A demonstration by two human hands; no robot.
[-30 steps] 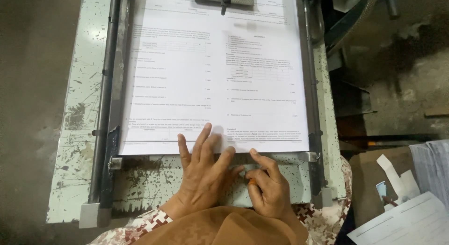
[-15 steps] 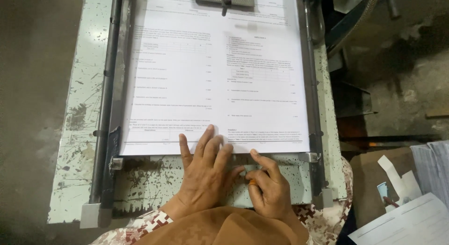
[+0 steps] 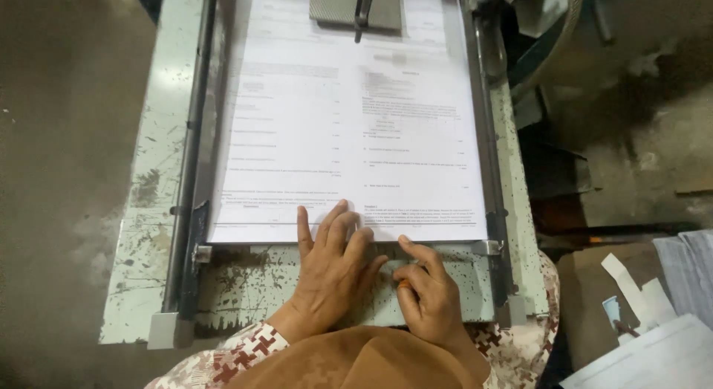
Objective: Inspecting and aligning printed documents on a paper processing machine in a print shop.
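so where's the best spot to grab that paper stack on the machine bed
Probably the near edge of the paper stack, coming from the person's side. That edge lies free along the worn green bed, where the left hand already rests its fingers. Metal side rails hem in the long edges, and a grey clamp plate sits on the far end.

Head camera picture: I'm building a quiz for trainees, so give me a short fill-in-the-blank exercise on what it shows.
1. The left hand lies flat, its fingertips on the near edge of the ____ stack.
2. The right hand rests on the machine's painted ____ bed.
3. A grey metal clamp sits on the sheets at their ____ end.

Missing words: paper; metal; far
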